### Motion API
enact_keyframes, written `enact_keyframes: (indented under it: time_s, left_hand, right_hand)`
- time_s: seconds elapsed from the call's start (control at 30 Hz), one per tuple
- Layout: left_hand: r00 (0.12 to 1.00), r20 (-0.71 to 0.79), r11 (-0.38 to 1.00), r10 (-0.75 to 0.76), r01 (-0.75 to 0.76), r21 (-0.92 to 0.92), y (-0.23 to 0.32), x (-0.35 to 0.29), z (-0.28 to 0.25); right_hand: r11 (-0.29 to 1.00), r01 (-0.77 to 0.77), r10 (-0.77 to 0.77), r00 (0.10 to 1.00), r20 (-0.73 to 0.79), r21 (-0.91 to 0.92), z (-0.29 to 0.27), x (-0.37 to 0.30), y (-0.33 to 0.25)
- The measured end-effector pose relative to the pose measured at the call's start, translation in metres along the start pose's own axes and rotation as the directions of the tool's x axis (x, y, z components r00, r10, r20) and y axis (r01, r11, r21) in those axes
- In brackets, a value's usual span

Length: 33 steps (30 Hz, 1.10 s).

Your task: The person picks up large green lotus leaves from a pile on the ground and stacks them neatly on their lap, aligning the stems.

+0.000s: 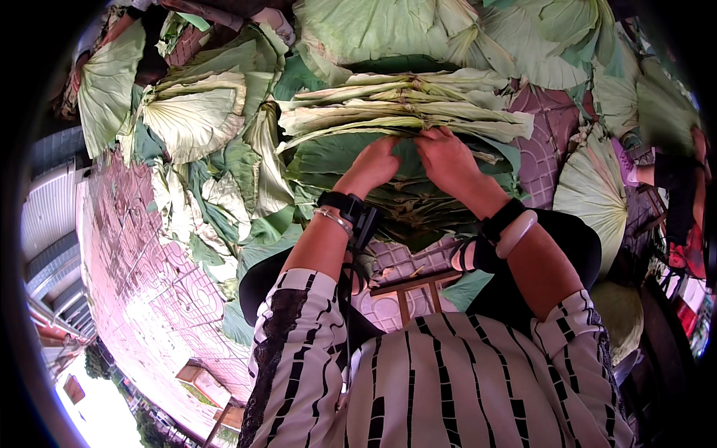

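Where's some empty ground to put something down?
Most room: the paving left of the leaf heap. Smaller patch: between the folded leaves and the fan-shaped leaf on the right. Leaves crowd the left hand and right hand.

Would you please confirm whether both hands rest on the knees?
No, the left hand and right hand are close together at the folded leaves.

Pinkish patterned paving (123,231) covers the ground, glaring brightly at left. Ribbed grey panels (52,196) line that side; a wooden frame (414,284) stands low in front.
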<state>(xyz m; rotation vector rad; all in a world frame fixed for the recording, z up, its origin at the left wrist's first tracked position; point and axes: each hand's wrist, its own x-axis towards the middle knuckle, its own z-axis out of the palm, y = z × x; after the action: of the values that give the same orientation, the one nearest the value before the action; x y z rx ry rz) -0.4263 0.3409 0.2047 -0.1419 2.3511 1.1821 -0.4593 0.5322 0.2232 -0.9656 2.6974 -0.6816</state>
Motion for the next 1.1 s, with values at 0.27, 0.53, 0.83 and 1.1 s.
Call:
enact_keyframes:
  time_s: [0.27, 0.53, 0.83, 1.1]
  left_hand:
    - [1.000, -0.007, 0.999, -0.007, 0.007, -0.042, 0.013, -0.002, -0.006]
    - [0.995, -0.084, 0.997, 0.044, -0.049, -0.057, 0.003, 0.004, 0.001]
    - [0.997, -0.050, 0.984, -0.053, 0.043, -0.171, 0.006, 0.002, 0.003]
    - [0.997, -0.069, 0.976, -0.019, 0.004, -0.216, -0.005, 0.006, 0.007]
  right_hand:
    - [0.990, -0.047, 0.060, 0.993, 0.101, -0.133, -0.012, -0.007, -0.010]
    - [0.971, -0.009, 0.024, 0.998, 0.059, -0.239, -0.017, -0.009, -0.015]
    - [0.992, 0.095, -0.069, 0.957, 0.283, -0.079, 0.011, -0.033, -0.009]
    - [0.997, 0.006, 0.029, 0.882, 0.470, -0.072, 0.013, -0.029, -0.012]
